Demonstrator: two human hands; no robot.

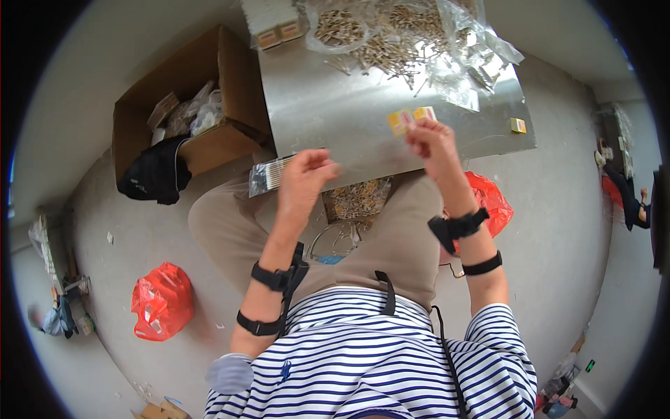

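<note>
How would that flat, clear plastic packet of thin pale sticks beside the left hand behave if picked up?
The clear plastic packet would probably feel light, since its pale sticks look thin. Its glossy film may be slightly slippery. Its flat shape makes rolling unlikely.
</note>
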